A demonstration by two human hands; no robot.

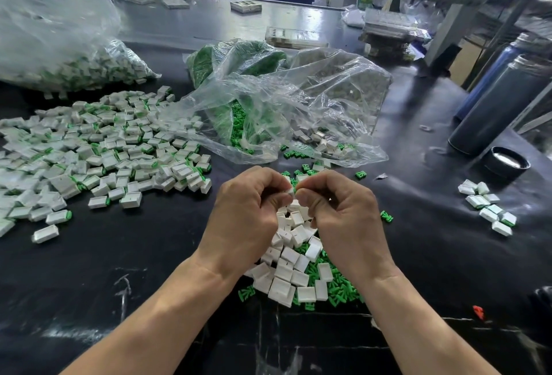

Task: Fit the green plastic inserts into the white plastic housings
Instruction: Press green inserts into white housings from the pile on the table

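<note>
My left hand [249, 213] and my right hand [343, 213] meet fingertip to fingertip above the table's middle. My left fingers pinch a white plastic housing [290, 191], mostly hidden. My right fingers pinch a small piece against it with a sliver of green showing [294, 184], likely a green insert. Below my hands lies a heap of loose white housings [286, 267] mixed with green inserts [337, 285]. A wide spread of housings with green inserts fitted [98, 153] covers the left of the black table.
An open clear bag [283, 111] spills green inserts and some housings behind my hands. A full bag [59, 46] stands far left. A small group of housings [490, 207] lies at right, near a black lid [506, 162] and two dark flasks [501, 105].
</note>
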